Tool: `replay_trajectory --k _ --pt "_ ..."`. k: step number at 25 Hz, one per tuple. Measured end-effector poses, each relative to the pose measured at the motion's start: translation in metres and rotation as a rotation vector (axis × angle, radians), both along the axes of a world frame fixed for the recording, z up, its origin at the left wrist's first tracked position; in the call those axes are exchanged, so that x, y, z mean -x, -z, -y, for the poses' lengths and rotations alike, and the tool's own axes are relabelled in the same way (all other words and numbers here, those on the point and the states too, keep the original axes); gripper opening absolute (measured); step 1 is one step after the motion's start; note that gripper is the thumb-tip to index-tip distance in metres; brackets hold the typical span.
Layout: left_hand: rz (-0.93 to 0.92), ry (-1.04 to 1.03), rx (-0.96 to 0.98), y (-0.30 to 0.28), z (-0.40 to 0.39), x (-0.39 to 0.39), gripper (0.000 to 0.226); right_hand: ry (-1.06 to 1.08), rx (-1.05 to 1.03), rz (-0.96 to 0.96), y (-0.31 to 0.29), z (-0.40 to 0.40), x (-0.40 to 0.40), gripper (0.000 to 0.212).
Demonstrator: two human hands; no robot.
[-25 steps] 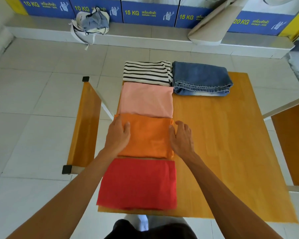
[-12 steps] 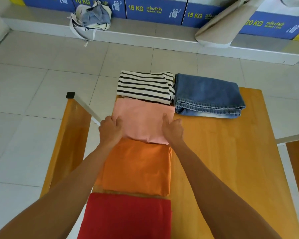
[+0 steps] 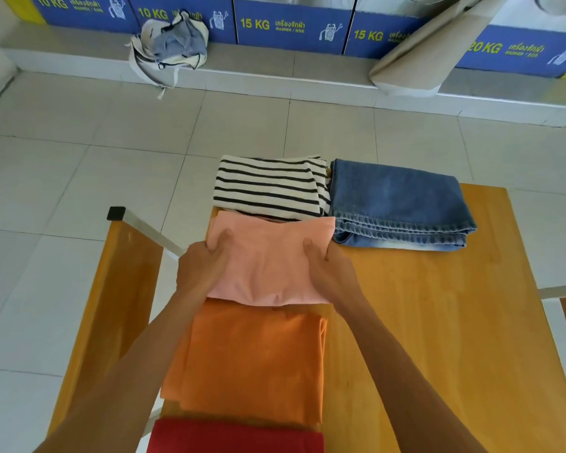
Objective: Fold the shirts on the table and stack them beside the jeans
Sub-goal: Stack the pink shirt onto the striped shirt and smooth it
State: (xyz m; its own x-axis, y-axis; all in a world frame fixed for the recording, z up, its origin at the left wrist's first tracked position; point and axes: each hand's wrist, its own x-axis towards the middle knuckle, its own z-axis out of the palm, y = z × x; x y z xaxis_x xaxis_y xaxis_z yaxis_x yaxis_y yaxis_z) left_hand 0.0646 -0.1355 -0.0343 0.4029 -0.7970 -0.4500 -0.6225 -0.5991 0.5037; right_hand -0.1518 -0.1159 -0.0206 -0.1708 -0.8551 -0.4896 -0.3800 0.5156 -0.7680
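My left hand (image 3: pixel 200 269) grips the left edge of the folded pink shirt (image 3: pixel 270 261) in the middle of the frame, and my right hand (image 3: pixel 328 270) grips its right edge. Above it the striped shirt (image 3: pixel 268 186) lies on the surface (image 3: pixel 438 322), touching the jeans (image 3: pixel 399 204) at its right. Below lie the orange shirt (image 3: pixel 252 361) and the red shirt (image 3: pixel 236 436).

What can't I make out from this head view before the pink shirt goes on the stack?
- Red shirt: cut off by the bottom edge.
- Pink shirt underside and left hand and right hand fingers beneath it: hidden by the cloth.
- Striped shirt near edge: covered by the pink shirt.
- Table left edge: hidden by the shirts.
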Motion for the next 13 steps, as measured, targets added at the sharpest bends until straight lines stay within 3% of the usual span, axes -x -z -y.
replay_trajectory --k 6,9,13 --pt "-0.128 -0.031 0.246 -0.054 0.067 0.006 0.051 -0.005 0.212 -0.012 -0.044 0.069 0.018 0.039" --pt "-0.132 -0.022 0.280 -0.043 0.120 0.007 0.055 -0.004 0.257 -0.106 -0.036 0.120 0.021 0.036" --pt "-0.001 0.035 0.200 -0.011 0.155 0.008 0.054 0.011 0.180 -0.224 0.008 0.150 0.026 0.034"
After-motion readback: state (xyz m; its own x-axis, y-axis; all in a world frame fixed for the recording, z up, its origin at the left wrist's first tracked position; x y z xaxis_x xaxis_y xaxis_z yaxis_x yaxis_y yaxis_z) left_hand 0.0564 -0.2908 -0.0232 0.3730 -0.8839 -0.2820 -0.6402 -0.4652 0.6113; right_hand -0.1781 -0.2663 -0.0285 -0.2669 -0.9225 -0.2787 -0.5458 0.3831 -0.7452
